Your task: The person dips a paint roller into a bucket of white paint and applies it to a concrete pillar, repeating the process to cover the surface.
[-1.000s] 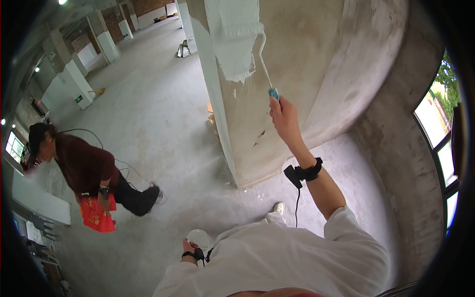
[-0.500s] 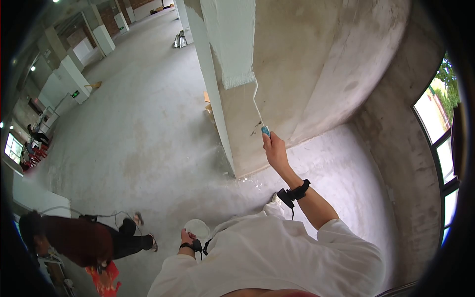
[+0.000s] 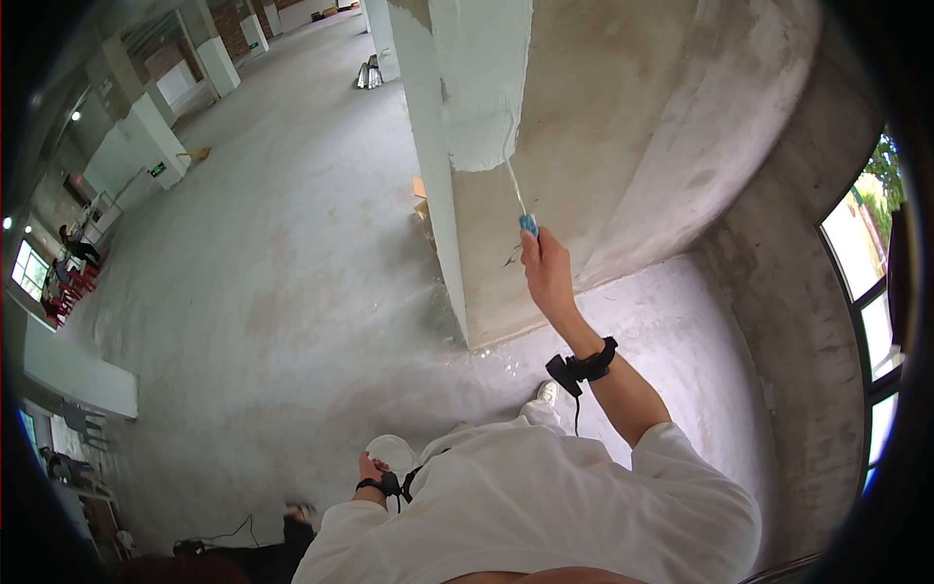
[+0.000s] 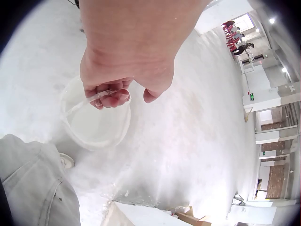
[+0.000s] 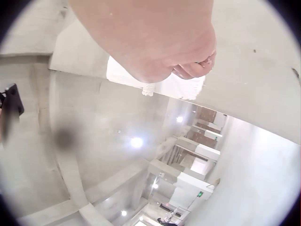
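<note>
In the head view my right hand [image 3: 549, 275] grips the blue handle [image 3: 528, 225] of a paint roller, whose thin frame runs up to the lower edge of a white painted patch [image 3: 482, 97] on the column. The roller head itself cannot be made out. My left hand [image 3: 370, 469] is low beside my body, at a white bucket [image 3: 392, 453]. In the left wrist view the fingers of that hand [image 4: 108, 92] curl round the handle of the bucket [image 4: 94, 125], which holds white paint. The right wrist view shows my right hand [image 5: 155, 42] in front of white paint [image 5: 181, 87].
Cardboard boxes [image 3: 423, 209] lie behind the column's left side. A person's dark-clothed leg [image 3: 277, 555] and a cable are at the bottom left. A window [image 3: 856, 234] is at the right, and several people sit far off at the left.
Since a second ago the right hand and roller have moved down the column, then slightly back up in the last half second. The passing person has moved mostly out of view at the bottom left.
</note>
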Demonstrator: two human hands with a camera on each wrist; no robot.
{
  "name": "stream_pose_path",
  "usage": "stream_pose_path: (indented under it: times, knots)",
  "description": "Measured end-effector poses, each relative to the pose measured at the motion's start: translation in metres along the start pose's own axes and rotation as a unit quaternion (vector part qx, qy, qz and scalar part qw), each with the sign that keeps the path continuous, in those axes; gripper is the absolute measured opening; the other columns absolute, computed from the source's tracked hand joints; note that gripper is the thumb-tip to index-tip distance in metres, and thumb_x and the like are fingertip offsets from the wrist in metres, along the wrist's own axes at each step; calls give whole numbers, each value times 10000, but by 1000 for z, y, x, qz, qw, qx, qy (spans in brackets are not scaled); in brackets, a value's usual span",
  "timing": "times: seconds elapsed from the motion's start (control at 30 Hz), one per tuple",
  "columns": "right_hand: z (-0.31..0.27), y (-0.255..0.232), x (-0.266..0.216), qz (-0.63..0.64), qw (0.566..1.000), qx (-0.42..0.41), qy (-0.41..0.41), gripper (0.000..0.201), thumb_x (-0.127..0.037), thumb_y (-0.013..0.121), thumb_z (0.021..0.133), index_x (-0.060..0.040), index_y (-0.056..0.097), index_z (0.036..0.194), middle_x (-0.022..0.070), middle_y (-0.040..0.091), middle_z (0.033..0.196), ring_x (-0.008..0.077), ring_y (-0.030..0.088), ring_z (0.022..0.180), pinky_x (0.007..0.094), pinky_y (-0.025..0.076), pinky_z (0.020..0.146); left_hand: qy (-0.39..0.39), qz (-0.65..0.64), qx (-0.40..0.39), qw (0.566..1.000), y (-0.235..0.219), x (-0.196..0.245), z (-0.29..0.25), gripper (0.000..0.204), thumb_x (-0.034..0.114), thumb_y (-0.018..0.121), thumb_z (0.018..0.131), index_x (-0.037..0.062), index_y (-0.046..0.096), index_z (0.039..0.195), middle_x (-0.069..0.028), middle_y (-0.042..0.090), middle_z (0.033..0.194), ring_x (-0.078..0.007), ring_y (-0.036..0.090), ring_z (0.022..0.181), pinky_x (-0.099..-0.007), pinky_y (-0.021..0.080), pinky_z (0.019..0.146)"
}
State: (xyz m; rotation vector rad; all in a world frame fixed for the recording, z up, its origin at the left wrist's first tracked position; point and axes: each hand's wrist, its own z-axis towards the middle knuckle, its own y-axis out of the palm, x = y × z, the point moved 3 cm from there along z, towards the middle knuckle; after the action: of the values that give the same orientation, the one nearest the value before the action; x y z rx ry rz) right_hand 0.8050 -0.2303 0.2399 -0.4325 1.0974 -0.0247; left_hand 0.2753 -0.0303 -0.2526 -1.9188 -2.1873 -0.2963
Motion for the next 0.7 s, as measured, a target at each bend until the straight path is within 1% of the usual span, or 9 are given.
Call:
stream_pose_path:
  times: [0.07, 0.1, 0.17, 0.27, 0.33, 0.5, 0.57, 0.67, 0.7]
  knots:
    - [15, 0, -15, 61, 998, -8, 17, 321, -235, 484, 977, 27, 513, 795, 115, 491, 558, 223, 477, 484, 364, 371, 481, 5, -5, 12, 1000, -3, -1, 1, 384, 393, 507, 848, 141, 313, 633, 3, 318, 484, -160, 344, 432, -310, 338, 451]
    - [24, 1, -25, 62, 998, -10, 18, 321, -235, 484, 977, 27, 513, 795, 115, 491, 558, 223, 477, 484, 364, 371, 481, 5, -7, 14, 1000, -5, 2, 4, 384, 393, 507, 848, 141, 313, 633, 3, 318, 484, -160, 344, 432, -310, 338, 451]
    - [39, -2, -47, 86, 996, 7, -17, 336, -250, 482, 981, 28, 516, 796, 83, 485, 574, 160, 451, 512, 334, 370, 491, 0, 2, -4, 1000, -12, 2, 11, 390, 395, 513, 846, 143, 312, 627, 6, 323, 484, -153, 342, 432, -305, 334, 446]
    - [59, -6, -69, 101, 994, 1, -30, 344, -256, 482, 982, 28, 514, 790, 77, 487, 593, 137, 435, 536, 317, 367, 501, 12, 8, 23, 1000, -8, 3, -4, 395, 391, 514, 848, 146, 312, 614, 5, 332, 482, -149, 347, 432, -299, 335, 444]
    - [61, -7, -71, 107, 994, -5, -23, 341, -255, 482, 981, 25, 515, 789, 77, 490, 593, 137, 437, 533, 315, 366, 499, 11, 1, 24, 1000, -8, 2, -5, 393, 393, 517, 846, 147, 317, 615, 4, 336, 480, -148, 352, 433, -297, 337, 444]
    - [48, 4, -49, 97, 995, 1, 8, 334, -251, 483, 979, 19, 517, 784, 68, 485, 582, 133, 432, 528, 314, 365, 497, 17, -20, 15, 1000, -13, 1, -3, 383, 396, 518, 841, 148, 328, 620, 5, 336, 476, -150, 357, 433, -294, 339, 444]
    - [37, 11, -27, 71, 997, 9, 17, 328, -249, 484, 978, 12, 519, 783, 56, 480, 574, 127, 431, 523, 313, 365, 495, -7, 0, 16, 1000, -13, 3, -1, 386, 401, 514, 839, 150, 323, 617, 8, 332, 478, -151, 343, 431, -297, 332, 441]
    - [18, 15, -5, 78, 996, -1, 52, 325, -248, 481, 978, 10, 517, 783, 56, 481, 575, 130, 442, 522, 315, 367, 496, 12, -27, 19, 999, -9, 3, -6, 394, 405, 508, 839, 152, 311, 609, 8, 327, 481, -154, 338, 433, -301, 328, 443]
    - [14, 16, -2, 77, 996, 1, 47, 325, -248, 481, 978, 10, 517, 783, 56, 481, 575, 130, 442, 522, 315, 367, 496, 12, -28, 14, 999, -9, 3, -4, 394, 405, 508, 839, 152, 311, 609, 8, 327, 481, -154, 338, 433, -301, 328, 443]
